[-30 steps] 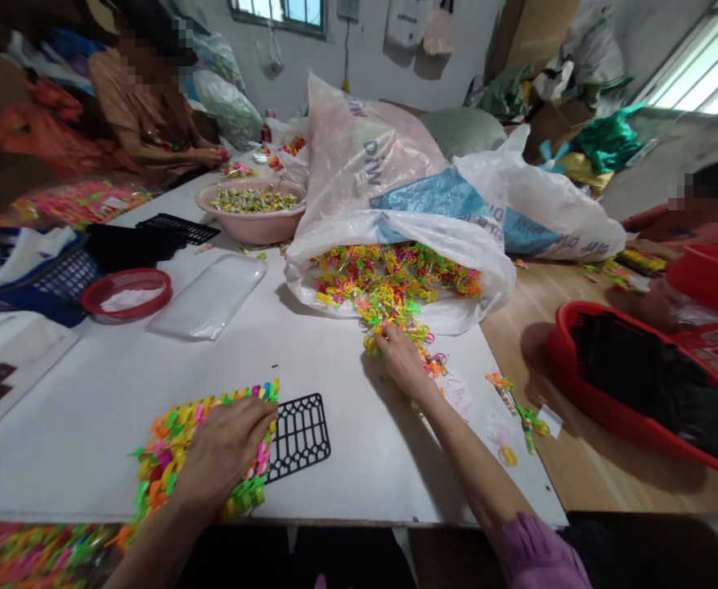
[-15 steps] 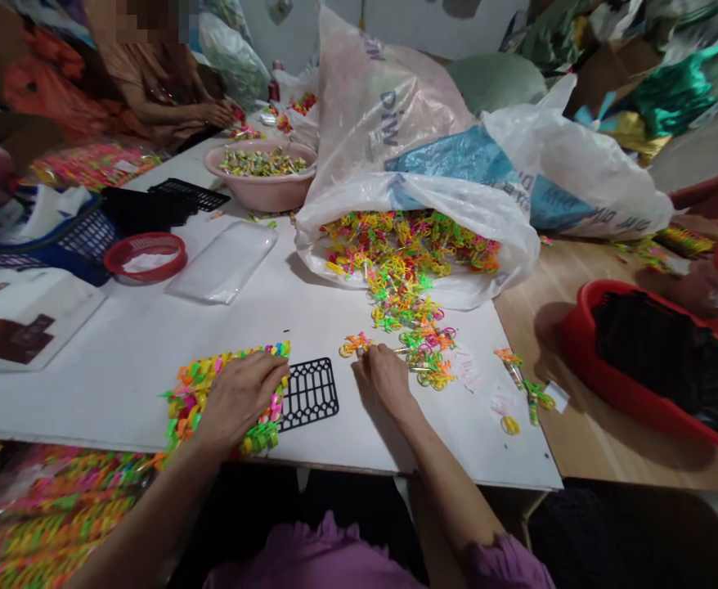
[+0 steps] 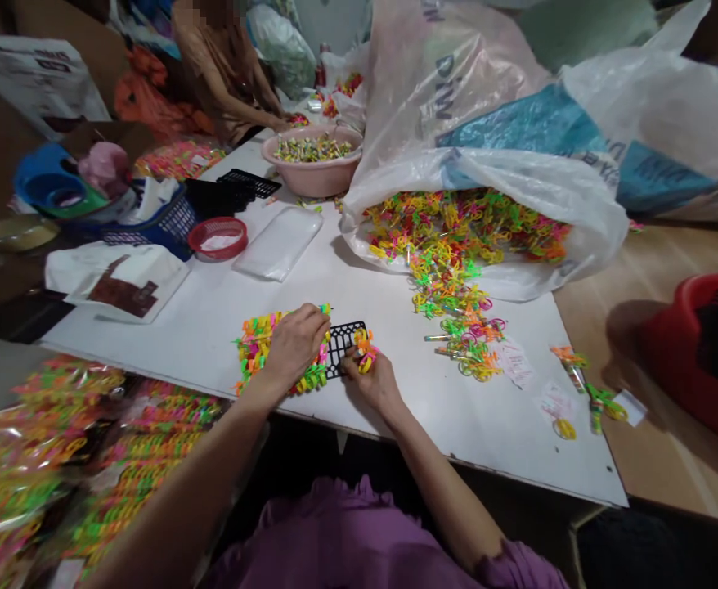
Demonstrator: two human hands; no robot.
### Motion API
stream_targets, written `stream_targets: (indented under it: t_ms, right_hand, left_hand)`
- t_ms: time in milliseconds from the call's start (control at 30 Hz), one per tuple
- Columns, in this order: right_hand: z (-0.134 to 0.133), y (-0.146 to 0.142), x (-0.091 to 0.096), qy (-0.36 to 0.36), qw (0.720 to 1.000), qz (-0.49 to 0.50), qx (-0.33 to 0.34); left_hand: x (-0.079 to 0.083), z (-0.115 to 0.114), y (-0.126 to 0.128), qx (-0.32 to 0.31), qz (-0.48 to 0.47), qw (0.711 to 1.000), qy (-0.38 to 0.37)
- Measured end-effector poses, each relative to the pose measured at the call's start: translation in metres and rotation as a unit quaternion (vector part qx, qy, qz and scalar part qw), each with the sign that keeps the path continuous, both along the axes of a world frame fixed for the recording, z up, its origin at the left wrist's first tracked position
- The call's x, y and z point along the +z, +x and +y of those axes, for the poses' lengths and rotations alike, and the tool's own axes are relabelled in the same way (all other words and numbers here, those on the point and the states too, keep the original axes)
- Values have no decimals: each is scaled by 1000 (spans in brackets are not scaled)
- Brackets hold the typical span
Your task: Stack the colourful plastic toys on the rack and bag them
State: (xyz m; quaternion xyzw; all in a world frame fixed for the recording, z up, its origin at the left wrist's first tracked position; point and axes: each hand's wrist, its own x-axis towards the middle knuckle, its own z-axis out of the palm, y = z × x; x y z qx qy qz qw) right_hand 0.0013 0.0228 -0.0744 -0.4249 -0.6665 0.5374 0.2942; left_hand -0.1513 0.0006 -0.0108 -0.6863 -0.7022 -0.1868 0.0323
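A black plastic grid rack (image 3: pixel 341 348) lies near the table's front edge, its left part covered by rows of small bright plastic toys (image 3: pixel 256 339). My left hand (image 3: pixel 294 339) lies over these rows, fingers curled together at the bare part's edge; what they pinch is hidden. My right hand (image 3: pixel 374 378) is closed on a small yellow and orange plastic toy (image 3: pixel 364 348) at the rack's right end. Loose toys of the same kind (image 3: pixel 466 323) spill across the table from a large white plastic bag (image 3: pixel 592 237).
A pink basin (image 3: pixel 313 176) of small pieces stands at the back. Leftward are a red basket (image 3: pixel 217 238), clear bags (image 3: pixel 282 243) and a blue basket (image 3: pixel 175 221). A red tub (image 3: pixel 696 360) is at right. Bagged toys (image 3: pixel 150 442) lie below the table. Another person (image 3: pixel 224 74) works behind.
My right hand has moved left from the loose pile to the rack, bringing the toy. My left hand stays on the covered rows. The view has turned left.
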Motion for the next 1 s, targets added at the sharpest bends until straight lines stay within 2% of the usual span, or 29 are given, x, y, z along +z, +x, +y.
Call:
stream_targets:
  t_ms: [167, 267, 367, 433, 600, 733, 900, 1000]
  right_hand:
    - [-3, -4, -2, 23, 999, -22, 9]
    - [-1, 3, 7, 59, 996, -60, 10]
    - [2, 11, 19, 99, 990, -100, 14]
    - [2, 14, 26, 126, 984, -128, 18]
    - [-1, 15, 35, 141, 974, -180, 12]
    - [-6, 18, 28, 101, 977, -185, 11]
    - [-10, 18, 7, 65, 989, -130, 19]
    - [-12, 10, -1, 73, 994, -77, 19]
  left_hand:
    - [12, -3, 3, 3, 26, 1000, -8]
    - [26, -16, 10, 15, 33, 999, 41]
    - [34, -33, 24, -18, -3, 999, 51]
    - [31, -41, 36, -29, -11, 999, 24]
    - [15, -44, 61, 32, 30, 999, 25]
    - [12, -53, 61, 17, 62, 997, 39]
    - [18, -71, 33, 40, -16, 996, 78]
    - [15, -71, 25, -3, -38, 998, 50]
